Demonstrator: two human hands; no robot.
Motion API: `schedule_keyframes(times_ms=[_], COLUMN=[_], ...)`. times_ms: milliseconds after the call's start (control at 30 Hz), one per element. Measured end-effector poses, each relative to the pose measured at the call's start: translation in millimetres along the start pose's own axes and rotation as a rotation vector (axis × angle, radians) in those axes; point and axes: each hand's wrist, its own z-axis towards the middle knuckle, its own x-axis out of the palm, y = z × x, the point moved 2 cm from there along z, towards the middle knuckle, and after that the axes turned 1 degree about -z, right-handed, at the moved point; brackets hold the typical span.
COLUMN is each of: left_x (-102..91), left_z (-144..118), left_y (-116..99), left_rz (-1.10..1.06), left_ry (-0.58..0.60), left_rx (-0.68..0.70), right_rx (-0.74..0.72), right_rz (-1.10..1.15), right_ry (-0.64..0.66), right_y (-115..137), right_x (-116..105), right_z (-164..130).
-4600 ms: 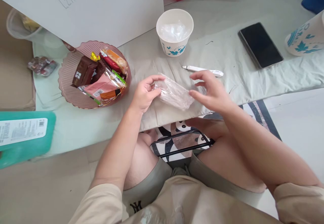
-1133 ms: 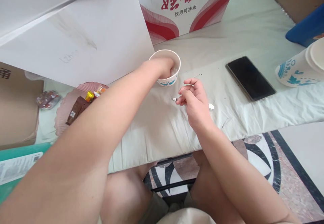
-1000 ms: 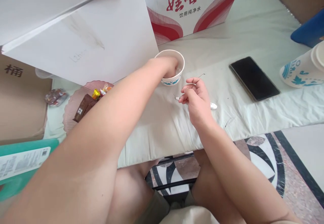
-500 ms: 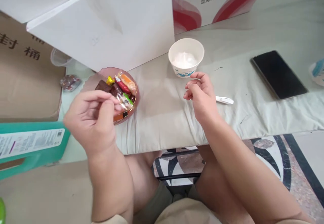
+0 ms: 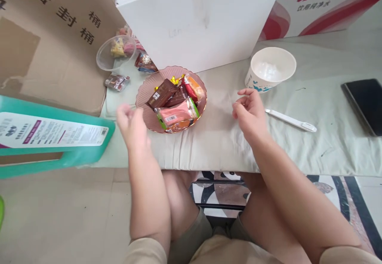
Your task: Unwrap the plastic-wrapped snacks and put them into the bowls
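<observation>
Bright even daylight, soft shadows, left hand motion-blurred

The pink plate mid-frame looks like ribbed glossy plastic, snack wrappers on it shiny foil. Paper cup is matt, surface covered in soft wrinkled cloth, brown box upper left plain cardboard.

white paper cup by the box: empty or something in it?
Not empty. The upright white paper cup with blue print holds crumpled clear plastic at its bottom, seen through its open mouth.
</observation>
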Motion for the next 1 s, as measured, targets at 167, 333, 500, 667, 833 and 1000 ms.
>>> schedule_keyframes(times_ms=[167,333,500,667,833,1000], left_x=[-7.9,-11.1,-2.4,18.2,48.4,90.7], left_z=[1,-2,-13,-34,-63,-96], left_y=[8,7,2,-8,-18,-35], left_rz=[0.077,0.085,0.065,0.084,0.070,0.046], left_ry=[0.380,0.438,0.509,0.567,0.662,0.795], left_rx=[-0.288,-0.365,-0.334,-0.297,-0.332,-0.321], right_rx=[-0.134,-0.096,-0.146,-0.161,-0.198,-0.176], right_rz=[-0.562,-0.728,-0.720,-0.654,-0.606,-0.583], right_ry=[-0.255,-0.243,-0.252,-0.262,-0.303,-0.429], right_y=[4,-6,-10,-8,-8,-5], right_x=[-30,-52,-61,-80,-116,-167], right_z=[17,32,39,36,23,18])
